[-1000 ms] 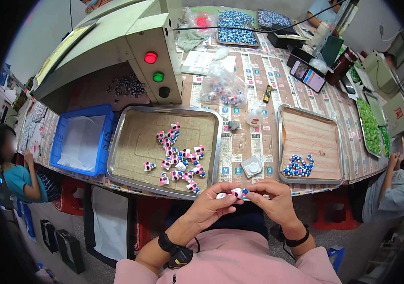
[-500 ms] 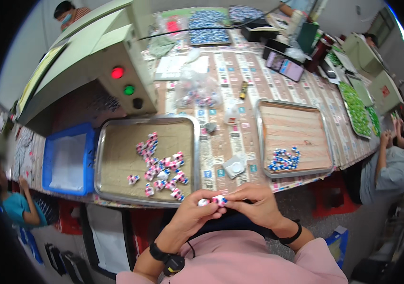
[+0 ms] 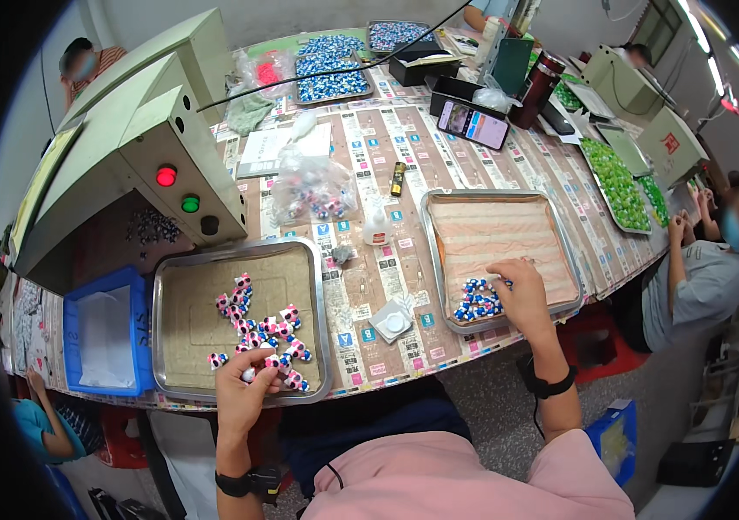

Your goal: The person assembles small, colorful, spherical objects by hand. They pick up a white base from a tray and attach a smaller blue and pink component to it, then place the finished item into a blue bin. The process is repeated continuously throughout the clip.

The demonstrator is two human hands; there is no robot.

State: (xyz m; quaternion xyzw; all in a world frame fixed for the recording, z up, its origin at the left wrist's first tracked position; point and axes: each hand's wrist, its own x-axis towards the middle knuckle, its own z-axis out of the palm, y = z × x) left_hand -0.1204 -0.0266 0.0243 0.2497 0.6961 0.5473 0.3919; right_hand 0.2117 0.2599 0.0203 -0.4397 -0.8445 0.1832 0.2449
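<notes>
Over the near edge of the left metal tray (image 3: pixel 170 303), my left hand (image 3: pixel 244 388) is closed around a small white rounded piece (image 3: pixel 249 374). Pink, white and blue doll-like figures (image 3: pixel 283 328) lie heaped beside its fingertips, so which of them it touches is hard to tell. My right hand (image 3: pixel 521 295) reaches into the right metal tray (image 3: pixel 495 212), at a cluster of small blue-and-white pieces (image 3: pixel 476 302). Its fingertips are bent together at the cluster's edge; what they pinch is mostly hidden.
Between the trays are a white round-topped item (image 3: pixel 393 323), a small white bottle (image 3: pixel 376 227) and a bag of figures (image 3: pixel 313 191). A blue bin (image 3: pixel 139 334) and a machine with coloured buttons (image 3: pixel 148 139) stand left. A phone (image 3: pixel 473 126) leans farther back. A co-worker (image 3: pixel 707 269) sits right.
My hands have parted from in front of my body. The left moved to the left tray's figures with the white piece; the right went into the right tray. The view has shifted.
</notes>
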